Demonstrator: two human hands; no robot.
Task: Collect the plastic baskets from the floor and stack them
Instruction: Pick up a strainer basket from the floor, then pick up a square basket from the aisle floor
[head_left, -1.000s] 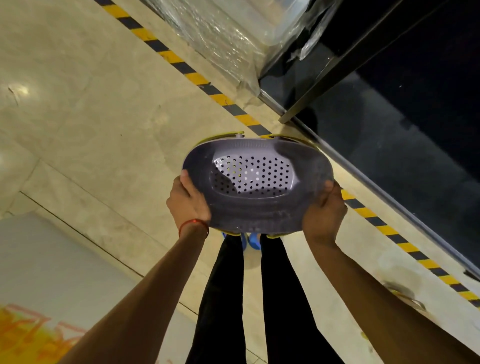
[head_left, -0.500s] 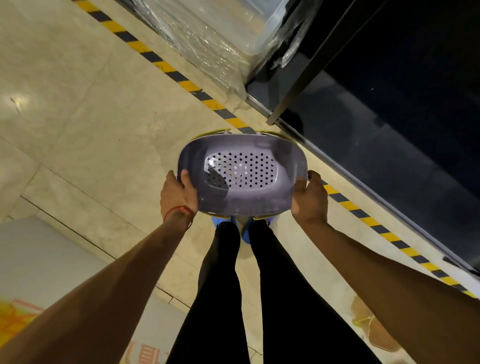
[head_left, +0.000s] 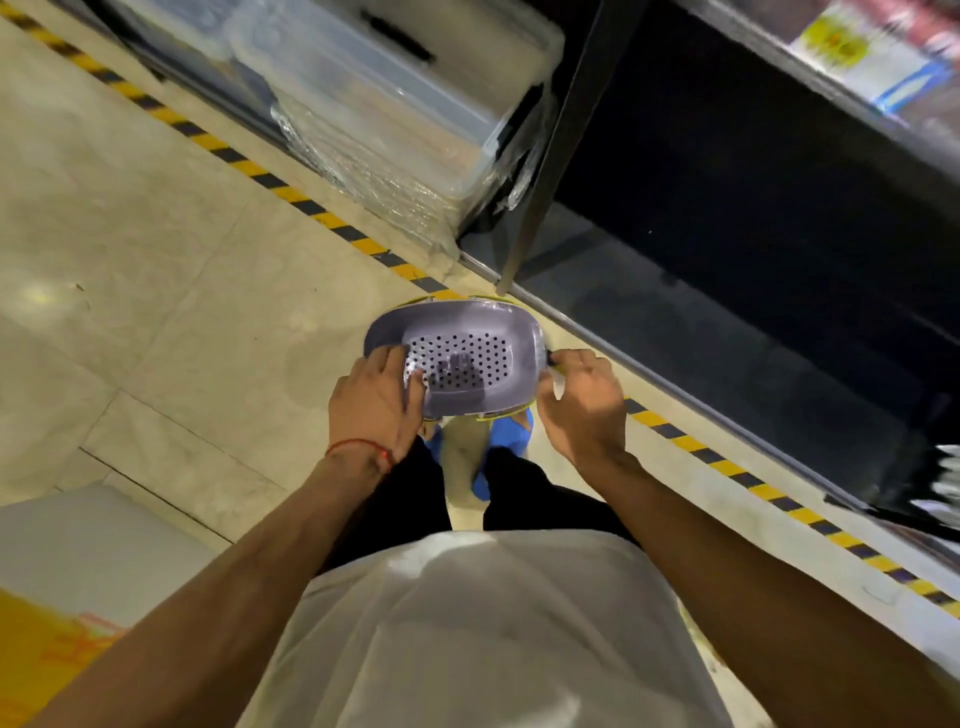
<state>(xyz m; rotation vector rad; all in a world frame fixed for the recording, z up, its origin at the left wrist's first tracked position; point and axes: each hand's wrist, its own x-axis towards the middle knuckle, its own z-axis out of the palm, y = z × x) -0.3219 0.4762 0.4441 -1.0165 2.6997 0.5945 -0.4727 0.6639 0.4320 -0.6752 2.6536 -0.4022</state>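
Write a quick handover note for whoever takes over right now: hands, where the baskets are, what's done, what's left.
Left hand: gripping the left end of the purple basket, fingers over its perforated base.
Right hand: at the right end, by the rim.
The basket is held in the air, base toward the camera, with yellow-green edges showing under it, likely more baskets nested.
Done: this basket is off the floor.
Left: no other loose baskets in view; look around, collect any, set the stack down.

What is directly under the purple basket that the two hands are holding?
Under the purple basket a yellow-green rim shows, apparently of another basket nested beneath; its body is covered. Lower are blue shoes on the floor, toes hidden by the basket.
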